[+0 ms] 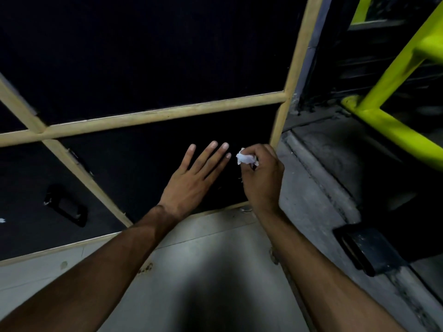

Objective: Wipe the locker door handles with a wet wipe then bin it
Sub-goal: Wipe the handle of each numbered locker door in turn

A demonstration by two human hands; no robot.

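Black locker doors in pale wooden framing (pixel 165 113) fill the upper left of the head view. My left hand (pixel 194 178) lies flat with fingers spread on the lower right door (pixel 143 159). My right hand (pixel 262 178) is beside it, fingers closed on a crumpled white wet wipe (pixel 245 158), held against the same door near its right edge. Whatever the wipe touches is hidden in the dark. A black recessed handle (pixel 66 206) sits on the lower left door, apart from both hands.
Grey concrete floor (pixel 215 248) runs below the lockers. A bright yellow-green metal frame (pixel 393 75) stands at the right. A dark flat object (pixel 368 248) lies on the floor at the right, by a raised concrete kerb.
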